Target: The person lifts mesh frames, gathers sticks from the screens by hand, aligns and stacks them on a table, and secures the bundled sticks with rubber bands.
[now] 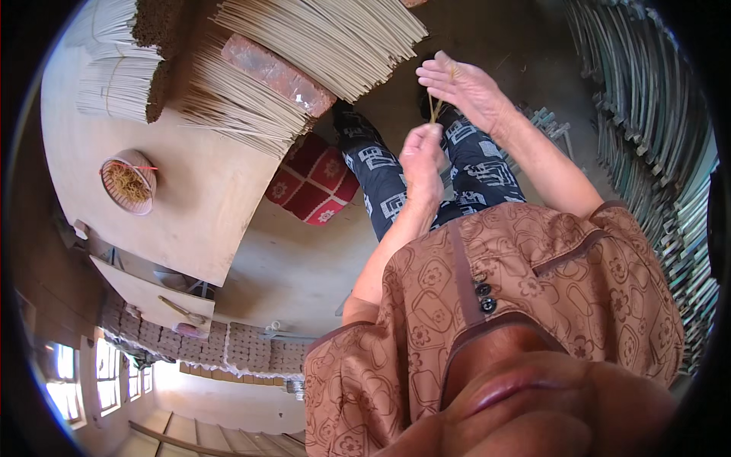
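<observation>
In front of my thighs my left hand [422, 160] is closed, with its thumb and fingers pinching one end of a thin yellowish rubber band [435, 111]. Two strands of the band run stretched from there to my right hand [466, 90], just beyond and to the right. My right hand is held flat, fingers straight out, and the band appears to pass around it. On the table at left, a small round basket [145, 196] holds a tangle of similar yellowish bands with a red strip across its rim.
A brick [278, 74] lies on loose pale sticks [327, 38] at the table's [194, 221] far edge. Tied stick bundles [114, 87] stand at far left. A red patterned cushion [314, 179] sits beside my legs. Long dark stacked strips [647, 107] line the right side.
</observation>
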Demonstrator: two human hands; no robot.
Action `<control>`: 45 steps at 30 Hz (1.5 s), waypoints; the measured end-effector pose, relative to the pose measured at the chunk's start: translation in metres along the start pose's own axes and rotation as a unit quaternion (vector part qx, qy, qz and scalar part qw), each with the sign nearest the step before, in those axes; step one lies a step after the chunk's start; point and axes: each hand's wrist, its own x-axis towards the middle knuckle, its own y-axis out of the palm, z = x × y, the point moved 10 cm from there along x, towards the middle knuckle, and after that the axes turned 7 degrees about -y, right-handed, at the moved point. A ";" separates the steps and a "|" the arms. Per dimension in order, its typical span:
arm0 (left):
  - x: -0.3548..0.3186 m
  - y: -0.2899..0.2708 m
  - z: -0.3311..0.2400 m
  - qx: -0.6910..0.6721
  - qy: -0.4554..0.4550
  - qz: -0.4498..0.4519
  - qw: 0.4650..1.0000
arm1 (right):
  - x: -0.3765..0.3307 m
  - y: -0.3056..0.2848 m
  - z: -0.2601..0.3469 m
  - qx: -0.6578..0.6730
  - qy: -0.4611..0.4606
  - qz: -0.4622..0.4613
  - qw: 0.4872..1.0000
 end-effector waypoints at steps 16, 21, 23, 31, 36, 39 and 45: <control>0.064 0.040 -0.024 -0.399 -0.049 0.219 0.889 | 0.042 -0.026 0.037 -0.125 -0.242 -0.106 0.956; 0.099 0.058 -0.032 -0.390 -0.009 0.274 0.879 | 0.089 -0.016 0.064 -0.159 -0.234 -0.028 0.959; 0.105 0.059 -0.033 -0.383 0.006 0.258 0.887 | 0.103 -0.003 0.063 -0.190 -0.196 0.046 0.961; 0.109 0.035 -0.035 -0.382 0.046 0.204 0.900 | 0.133 0.007 0.037 -0.252 -0.159 0.117 0.947; 0.103 0.007 -0.038 -0.361 0.056 0.176 0.914 | 0.142 0.003 0.012 -0.304 -0.096 0.136 0.938; 0.100 -0.021 -0.044 -0.333 0.081 0.145 0.928 | 0.139 0.012 0.000 -0.251 -0.079 0.143 0.954; 0.099 -0.046 -0.056 -0.262 0.111 0.088 0.955 | 0.152 -0.007 -0.009 -0.259 -0.070 0.158 0.950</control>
